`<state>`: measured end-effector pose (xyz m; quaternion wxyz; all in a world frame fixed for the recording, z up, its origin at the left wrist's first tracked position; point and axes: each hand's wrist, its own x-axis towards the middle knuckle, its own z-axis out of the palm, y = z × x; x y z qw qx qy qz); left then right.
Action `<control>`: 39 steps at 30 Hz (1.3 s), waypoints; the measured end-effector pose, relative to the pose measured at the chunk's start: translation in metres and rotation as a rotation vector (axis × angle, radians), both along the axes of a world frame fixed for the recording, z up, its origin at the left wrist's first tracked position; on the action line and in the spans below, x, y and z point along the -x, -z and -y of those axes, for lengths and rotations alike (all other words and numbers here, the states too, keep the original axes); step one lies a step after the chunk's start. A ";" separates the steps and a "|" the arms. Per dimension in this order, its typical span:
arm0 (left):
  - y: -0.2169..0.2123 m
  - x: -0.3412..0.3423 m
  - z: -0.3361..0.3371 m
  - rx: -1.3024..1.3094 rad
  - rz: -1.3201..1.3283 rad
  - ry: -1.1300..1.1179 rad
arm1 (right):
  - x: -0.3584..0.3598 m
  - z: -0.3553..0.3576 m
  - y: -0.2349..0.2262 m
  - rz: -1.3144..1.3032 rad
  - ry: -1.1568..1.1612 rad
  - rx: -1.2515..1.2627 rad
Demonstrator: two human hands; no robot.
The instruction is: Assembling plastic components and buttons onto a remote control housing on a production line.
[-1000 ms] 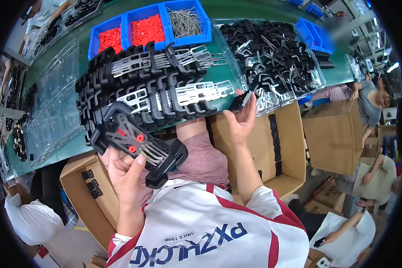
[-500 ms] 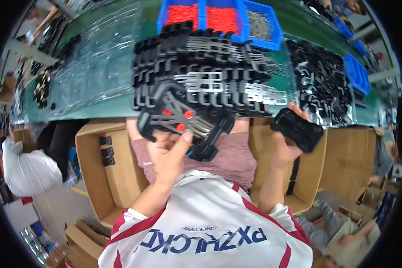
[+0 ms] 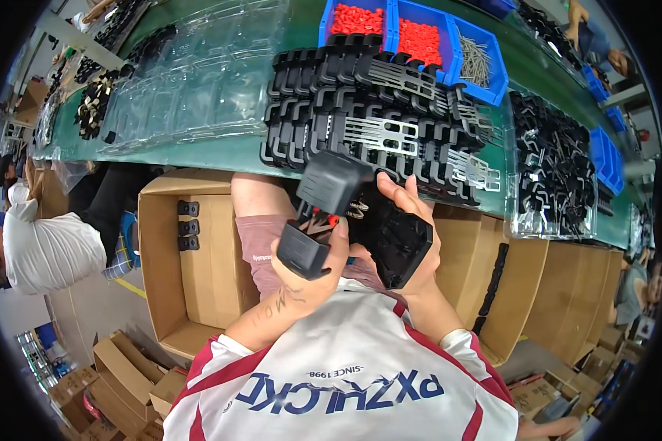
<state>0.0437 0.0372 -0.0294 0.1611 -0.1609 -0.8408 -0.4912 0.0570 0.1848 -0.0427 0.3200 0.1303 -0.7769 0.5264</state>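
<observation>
Just in front of the bench edge, my left hand (image 3: 318, 283) is closed round a black plastic housing (image 3: 333, 182) with red pieces and metal strips inside its opening. My right hand (image 3: 426, 261) grips a black plastic cover (image 3: 399, 246), its hollow inner side turned toward the housing. Between the two parts a small coil spring (image 3: 357, 210) shows. Cover and housing are side by side at an angle; whether they touch I cannot tell. Beyond my hands, rows of black plastic housings (image 3: 320, 136) with flat slotted metal plates (image 3: 382, 136) lie on the bench.
Blue bins (image 3: 485, 94) at the back hold red pieces (image 3: 419, 42) and metal pins (image 3: 474, 62). Clear plastic trays (image 3: 191, 95) lie left, a tray of black parts (image 3: 552, 165) right. Open cardboard boxes (image 3: 162, 272) flank my legs. A person (image 3: 55, 242) is at far left.
My hands have come together. The housing has been tilted so its black outer side shows, and the cover has moved left and turned, showing its hollow inside. The view has shifted.
</observation>
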 end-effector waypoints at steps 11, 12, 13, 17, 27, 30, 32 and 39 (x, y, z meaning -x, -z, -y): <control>-0.002 -0.008 0.007 -0.256 0.274 0.186 | 0.004 0.006 -0.012 -0.027 -0.001 -0.041; -0.004 -0.008 0.006 -0.254 0.273 0.187 | 0.004 0.006 -0.012 -0.028 0.000 -0.039; -0.006 -0.006 0.006 -0.192 0.188 0.208 | 0.004 0.005 -0.012 -0.034 -0.007 -0.047; -0.011 -0.002 0.005 -0.002 -0.069 0.269 | 0.004 0.003 -0.013 -0.053 -0.027 -0.068; -0.018 -0.003 -0.003 -0.212 -0.102 0.332 | 0.010 0.004 -0.021 -0.030 -0.058 -0.191; -0.008 -0.003 -0.002 -0.229 -0.103 0.266 | 0.003 0.010 -0.034 0.059 0.008 -0.277; -0.006 0.000 0.005 -0.222 -0.113 0.226 | 0.001 0.011 -0.038 0.089 0.056 -0.316; 0.000 0.005 0.033 -0.785 0.637 0.388 | 0.013 -0.007 -0.041 0.311 -0.222 -0.135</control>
